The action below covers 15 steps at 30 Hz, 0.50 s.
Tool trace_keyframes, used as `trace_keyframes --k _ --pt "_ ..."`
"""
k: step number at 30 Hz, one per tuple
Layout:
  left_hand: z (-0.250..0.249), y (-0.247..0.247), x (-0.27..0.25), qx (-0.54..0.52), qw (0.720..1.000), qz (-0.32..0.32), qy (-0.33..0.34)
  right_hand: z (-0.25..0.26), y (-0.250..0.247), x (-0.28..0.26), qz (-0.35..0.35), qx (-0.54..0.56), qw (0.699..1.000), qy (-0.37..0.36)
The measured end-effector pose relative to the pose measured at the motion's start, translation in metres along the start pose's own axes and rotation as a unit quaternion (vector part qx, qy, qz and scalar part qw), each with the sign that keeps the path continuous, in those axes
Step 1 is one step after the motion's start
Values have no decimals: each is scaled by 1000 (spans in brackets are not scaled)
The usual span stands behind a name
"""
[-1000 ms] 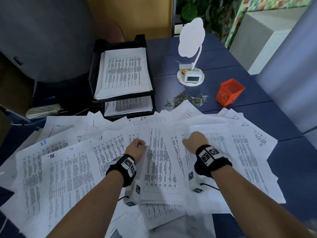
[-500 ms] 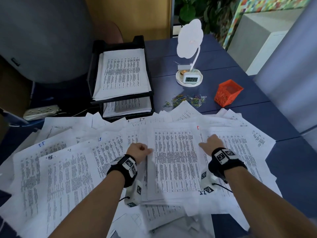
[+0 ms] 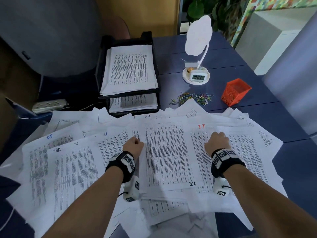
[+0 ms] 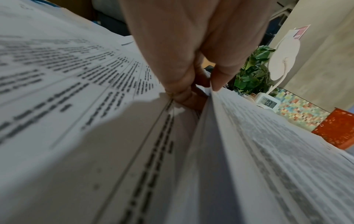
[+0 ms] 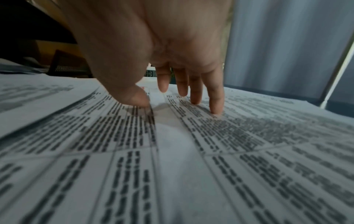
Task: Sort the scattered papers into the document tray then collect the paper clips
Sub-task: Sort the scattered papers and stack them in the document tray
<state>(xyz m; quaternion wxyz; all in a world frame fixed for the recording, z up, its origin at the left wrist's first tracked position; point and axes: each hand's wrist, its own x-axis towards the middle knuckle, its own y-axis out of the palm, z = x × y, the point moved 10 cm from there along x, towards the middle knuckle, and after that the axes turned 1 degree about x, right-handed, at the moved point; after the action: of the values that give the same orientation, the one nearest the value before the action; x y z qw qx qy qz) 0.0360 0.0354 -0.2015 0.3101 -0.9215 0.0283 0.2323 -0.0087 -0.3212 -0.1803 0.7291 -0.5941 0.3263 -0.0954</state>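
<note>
Papers [image 3: 164, 152] lie fanned across the blue tabletop [image 3: 231, 115] just in front of the black document tray [image 3: 103, 66], whose two tiers already hold sheets, and the paper clips [image 3: 193, 97] sit scattered to the right of that tray beside an orange basket [image 3: 235, 91]. From the left wrist, the left hand [image 4: 184, 50] pinches the left edge of a thin stack between thumb and curled fingers [image 4: 220, 78]. From the right wrist, the right hand [image 5: 162, 45] presses spread fingers [image 5: 215, 97] and thumb down on the sheets.
</note>
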Motion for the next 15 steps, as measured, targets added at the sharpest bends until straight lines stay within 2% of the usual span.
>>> trace_keyframes --k 3,7,12,15 --pt "1 1 1 13 1000 6 2 -1 -3 3 -1 -31 999 -13" --pt "-1 0 1 50 999 11 7 5 -12 12 9 15 1000 -17" --pt "-1 -1 4 60 998 18 0 18 -15 38 82 -30 995 -38" --pt "-1 0 5 70 997 21 -5 15 -19 49 93 -41 994 -25"
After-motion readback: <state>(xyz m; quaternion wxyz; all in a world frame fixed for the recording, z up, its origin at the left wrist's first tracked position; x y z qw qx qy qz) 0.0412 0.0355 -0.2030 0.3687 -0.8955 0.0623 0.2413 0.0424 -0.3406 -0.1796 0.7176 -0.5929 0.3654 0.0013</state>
